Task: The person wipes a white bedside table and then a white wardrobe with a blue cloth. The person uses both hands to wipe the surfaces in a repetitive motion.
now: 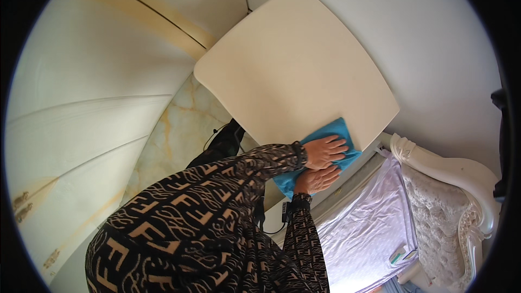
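A cream tabletop [297, 61] with rounded corners fills the upper middle of the view. On its lower right part lies a blue cloth [342, 129], somewhat wrinkled, near the table's edge. My left hand [325, 152] rests flat on the cloth, palm down, fingers slightly spread. Just below it, my right hand [317, 180] also lies flat on the cloth, close against the left. Neither hand grasps the cloth. Both arms are in patterned black and tan sleeves.
To the lower right stands a bed with a lilac sheet [366, 228] and a tufted headboard [435, 211] in a carved cream frame. Pale walls rise at the left and right. A marble-patterned floor [175, 130] shows left of the table. A black cable [274, 232] hangs beneath my arms.
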The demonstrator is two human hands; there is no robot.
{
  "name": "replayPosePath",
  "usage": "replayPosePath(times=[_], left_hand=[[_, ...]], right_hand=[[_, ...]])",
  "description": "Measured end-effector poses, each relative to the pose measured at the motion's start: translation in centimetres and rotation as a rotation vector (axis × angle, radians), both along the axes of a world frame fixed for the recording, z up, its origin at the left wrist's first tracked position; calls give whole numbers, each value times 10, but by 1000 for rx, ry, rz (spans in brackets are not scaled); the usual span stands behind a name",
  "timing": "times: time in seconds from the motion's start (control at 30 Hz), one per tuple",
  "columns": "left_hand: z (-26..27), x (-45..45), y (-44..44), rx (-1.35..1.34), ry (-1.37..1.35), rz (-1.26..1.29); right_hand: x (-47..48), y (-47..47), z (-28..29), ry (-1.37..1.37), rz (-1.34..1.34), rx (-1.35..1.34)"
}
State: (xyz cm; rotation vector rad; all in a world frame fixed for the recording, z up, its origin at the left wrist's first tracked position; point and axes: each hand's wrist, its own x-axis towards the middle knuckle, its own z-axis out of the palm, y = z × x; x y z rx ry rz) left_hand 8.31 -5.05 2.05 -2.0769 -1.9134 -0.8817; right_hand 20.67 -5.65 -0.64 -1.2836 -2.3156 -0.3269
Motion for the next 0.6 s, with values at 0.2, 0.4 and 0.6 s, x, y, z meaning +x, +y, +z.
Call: replayPosePath(times=[0.2, 0.4, 0.6], left_hand=[[17, 7, 7, 29, -26, -30], [16, 4, 17, 17, -22, 14], [-3, -59, -24, 6, -220, 333]], right_hand=[[16, 18, 25, -102, -13, -24], [28, 41, 38, -173, 49, -69], [-27, 35, 49, -397, 294, -115]])
